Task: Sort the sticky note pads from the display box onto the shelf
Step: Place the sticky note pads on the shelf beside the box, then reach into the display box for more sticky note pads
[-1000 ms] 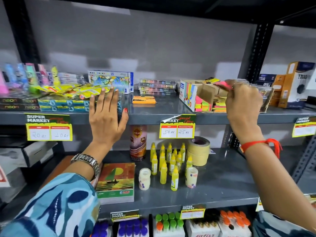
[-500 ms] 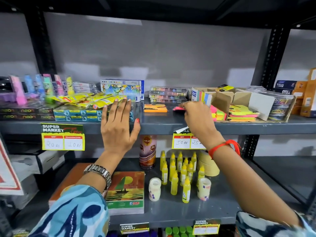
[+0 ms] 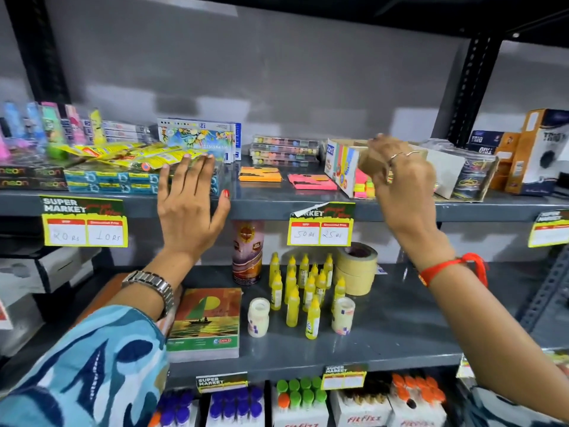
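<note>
The cardboard display box (image 3: pixel 338 161) stands on the upper grey shelf (image 3: pixel 268 198), with stacked neon sticky note pads (image 3: pixel 361 188) showing at its open front. A pink pad (image 3: pixel 311 182) lies flat on the shelf just left of the box. An orange pad (image 3: pixel 260 174) lies further left, apart from it. My right hand (image 3: pixel 400 183) hovers over the box opening with fingers loosely curled and nothing visible in them; it hides most of the box's inside. My left hand (image 3: pixel 187 204) is spread flat against the shelf edge, fingertips on the blue packs.
Blue packs (image 3: pixel 107 181) and yellow packets crowd the shelf's left. Flat colour cases (image 3: pixel 283 151) stand behind the pads. A tray of rubber bands (image 3: pixel 468 177) sits right of the box. Yellow glue bottles (image 3: pixel 303 282) and tape rolls (image 3: pixel 357 266) fill the lower shelf.
My right hand carried a pink pad from the box, laid it on the shelf beside the orange pad, let go, and moved back right over the box. The left hand stayed put.
</note>
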### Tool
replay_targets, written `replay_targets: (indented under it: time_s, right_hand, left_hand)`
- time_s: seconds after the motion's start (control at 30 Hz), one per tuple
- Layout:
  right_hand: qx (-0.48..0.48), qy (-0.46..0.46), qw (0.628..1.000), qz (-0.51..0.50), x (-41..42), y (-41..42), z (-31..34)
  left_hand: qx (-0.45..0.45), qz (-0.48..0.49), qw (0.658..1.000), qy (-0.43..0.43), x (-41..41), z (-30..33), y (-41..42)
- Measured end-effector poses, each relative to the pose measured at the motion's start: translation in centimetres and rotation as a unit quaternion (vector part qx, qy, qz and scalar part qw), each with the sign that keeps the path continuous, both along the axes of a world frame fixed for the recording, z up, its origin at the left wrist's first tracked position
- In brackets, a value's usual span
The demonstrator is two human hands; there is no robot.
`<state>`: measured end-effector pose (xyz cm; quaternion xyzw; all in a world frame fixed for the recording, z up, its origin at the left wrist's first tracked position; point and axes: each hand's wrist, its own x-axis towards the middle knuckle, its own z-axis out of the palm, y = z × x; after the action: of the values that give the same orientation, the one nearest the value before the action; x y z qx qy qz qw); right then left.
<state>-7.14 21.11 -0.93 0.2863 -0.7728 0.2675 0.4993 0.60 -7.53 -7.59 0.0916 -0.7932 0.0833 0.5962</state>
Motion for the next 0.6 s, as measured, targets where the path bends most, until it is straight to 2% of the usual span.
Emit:
replay_targets:
  time_s: [0.07,0.13,0.23,0.3,0.47,0.53,0.6]
  right_hand:
    - [0.01,-0.072,0.995,-0.064,-1.3,1.6,0.3]
    - [0.075,-0.13,0.981,-0.125,-2.2,2.6,0.3]
    - [0.186,-0.128,0.954,-0.197,-2.7,3.4,-0.3]
    - [0.204,-0.115,0.948,-0.218,-2.6,3.8,-0.6]
    - [0.161,-0.093,0.961,-0.207,-2.7,4.7,-0.7]
    - [0.104,-0.081,0.972,-0.194,-2.6,4.7,-0.3]
    - [0.019,-0.022,0.986,-0.165,-1.8,4.3,0.1]
  left_hand:
    - [0.002,0.003,1.0,0.001,0.0,0.0,0.0]
    - [0.003,0.002,1.0,0.002,-0.1,0.0,0.0]
    - [0.0,-0.002,1.0,0.004,-0.1,0.1,0.0]
    - [-0.003,-0.001,1.0,0.004,0.0,0.0,-0.1]
    - [0.003,0.002,1.0,-0.005,0.1,0.1,0.0]
    - [0.006,0.003,1.0,-0.008,0.2,0.3,-0.1]
    - [0.01,0.002,1.0,-0.012,0.3,0.4,0.0]
